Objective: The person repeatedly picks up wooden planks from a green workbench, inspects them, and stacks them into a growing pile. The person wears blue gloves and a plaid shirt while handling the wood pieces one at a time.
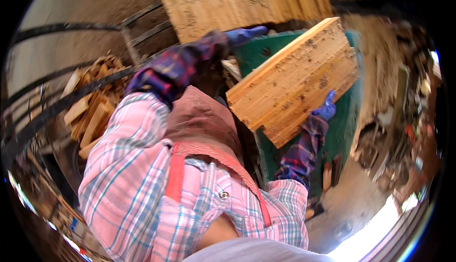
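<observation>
Head view is tilting hard, so the person's own body in a pink plaid shirt (128, 181) with red straps (175, 176) is filling the lower middle and hiding much of what lies below the arms. Above it, a big pale sheet of plywood (242, 3) is lying at the top, its upper edge cut off by the round rim of the picture. Beneath it a green machine table (349, 110) is showing only in strips, since most of it is being covered by the wooden board (294, 81) held in front.

That board, a knotty, speckled slab, is sitting tilted with its far end up at the right, resting between both hands over the green surface. At the left, a pile of wood offcuts (92, 105) is lying behind dark curved bars (57, 105); the fisheye bending is making them hard to read.

A right hand (326, 110) in a blue glove is pressing against the board's lower right edge, fingers curled up around it, though the palm is hidden behind the wood. A left hand (244, 34), also gloved blue, is reaching past the board's upper left end; its fingers are lying stretched out, and whether they are gripping the board I cannot tell, as the dark plaid sleeve (180, 64) and blur are masking the contact.
</observation>
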Motion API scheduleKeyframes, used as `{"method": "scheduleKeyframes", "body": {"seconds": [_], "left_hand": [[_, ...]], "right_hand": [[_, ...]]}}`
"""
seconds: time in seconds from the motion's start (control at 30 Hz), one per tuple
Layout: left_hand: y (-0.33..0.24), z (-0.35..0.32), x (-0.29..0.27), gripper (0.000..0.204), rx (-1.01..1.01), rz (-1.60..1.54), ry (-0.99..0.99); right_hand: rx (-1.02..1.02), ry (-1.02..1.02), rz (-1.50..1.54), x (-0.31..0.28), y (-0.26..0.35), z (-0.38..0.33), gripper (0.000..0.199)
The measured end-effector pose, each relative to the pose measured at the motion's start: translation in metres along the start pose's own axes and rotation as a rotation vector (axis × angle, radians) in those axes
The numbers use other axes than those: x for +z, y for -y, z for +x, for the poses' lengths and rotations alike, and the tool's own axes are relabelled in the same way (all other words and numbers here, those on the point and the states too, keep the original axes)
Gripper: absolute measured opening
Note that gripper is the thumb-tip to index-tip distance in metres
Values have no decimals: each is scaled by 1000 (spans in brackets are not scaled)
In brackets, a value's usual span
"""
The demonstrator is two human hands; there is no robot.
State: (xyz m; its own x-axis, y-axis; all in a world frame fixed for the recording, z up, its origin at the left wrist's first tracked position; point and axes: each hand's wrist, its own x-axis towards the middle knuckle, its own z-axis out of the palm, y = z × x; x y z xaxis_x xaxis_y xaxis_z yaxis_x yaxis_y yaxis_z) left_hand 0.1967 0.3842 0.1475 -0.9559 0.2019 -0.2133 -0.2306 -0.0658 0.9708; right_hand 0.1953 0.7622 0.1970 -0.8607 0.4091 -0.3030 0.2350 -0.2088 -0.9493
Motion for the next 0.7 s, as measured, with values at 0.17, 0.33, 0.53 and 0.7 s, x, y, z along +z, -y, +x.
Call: {"method": "scheduleKeyframes", "body": {"seconds": [0.17, 0.33, 0.53, 0.7], "left_hand": [[-80, -15, 76, 50, -78, -758, 73], [-154, -122, 86, 44, 234, -1141, 98], [-129, -215, -40, 42, 420, -651, -535], [-100, -331, -67, 59, 308, -1063, -812]], "right_hand": [[-143, 442, 129, 26, 51, -36, 48], [-142, 622, 167, 35, 106, -41, 39], [-345, 707, -289, 207, 94, -171, 51], [-402, 876, -441, 270, 42, -257, 48]]}}
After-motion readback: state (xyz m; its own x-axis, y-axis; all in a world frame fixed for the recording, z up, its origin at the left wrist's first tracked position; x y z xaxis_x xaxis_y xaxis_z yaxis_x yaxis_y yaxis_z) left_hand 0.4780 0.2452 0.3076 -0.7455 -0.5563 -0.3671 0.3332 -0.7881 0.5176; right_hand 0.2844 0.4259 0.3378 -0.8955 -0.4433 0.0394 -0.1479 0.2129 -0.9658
